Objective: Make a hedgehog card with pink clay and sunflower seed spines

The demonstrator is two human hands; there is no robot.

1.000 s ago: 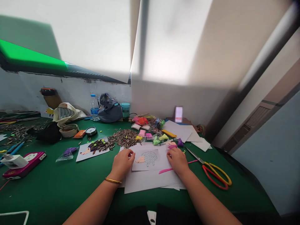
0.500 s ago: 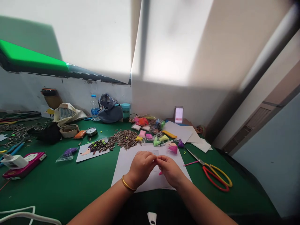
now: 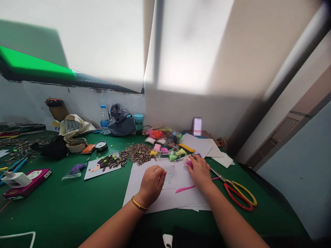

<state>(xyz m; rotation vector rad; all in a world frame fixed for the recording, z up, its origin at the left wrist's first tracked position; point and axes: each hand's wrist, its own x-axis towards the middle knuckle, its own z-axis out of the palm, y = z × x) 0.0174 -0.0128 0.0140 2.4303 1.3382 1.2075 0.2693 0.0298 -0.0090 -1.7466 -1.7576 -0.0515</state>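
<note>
My left hand (image 3: 153,182), a gold bangle at its wrist, is curled above the white paper (image 3: 139,199) with thumb and fingers pressed together. Whatever they pinch is too small or hidden to make out. Beside it lies a small sheet with a dotted drawing (image 3: 169,175), partly covered by that hand. My right hand (image 3: 201,170) is over a small clear bag of pink clay (image 3: 189,164), fingers closed on it. Under the right wrist runs a pink plastic knife (image 3: 184,189), its middle hidden.
Scissors (image 3: 236,193) with red and yellow handles lie at the right. A heap of striped seeds (image 3: 139,153) sits behind the paper, near bagged colored clay (image 3: 164,150) and a yellow cutter (image 3: 186,148). Left of it rests a seed-covered hedgehog picture (image 3: 102,167).
My hands were together over the paper and have separated. The right moved forward and right to the pink clay bag; the left shifted slightly left, uncovering the dotted drawing.
</note>
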